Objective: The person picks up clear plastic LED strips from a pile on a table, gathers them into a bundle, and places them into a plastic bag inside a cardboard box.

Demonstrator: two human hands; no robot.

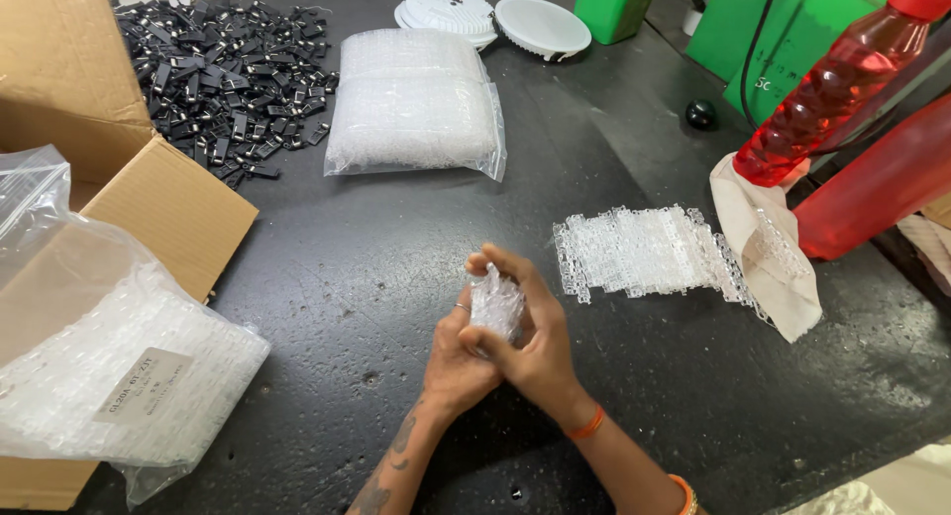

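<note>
Clear plastic pieces [494, 305] inside both hands' grip

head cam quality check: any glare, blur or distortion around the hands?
Head view: sharp overall; soft glare on the black table and the clear bag; wide-angle bending at the edges; both hands, left hand and right hand, in focus around the clear plastic piece; shadows faint.

Sealed clear plastic bag [414, 101], cushion-shaped, near the table's far edge. Open brown cardboard box [149, 193], left edge, holding a clear bag [109, 376] with a grey rectangular label [142, 384].
</note>
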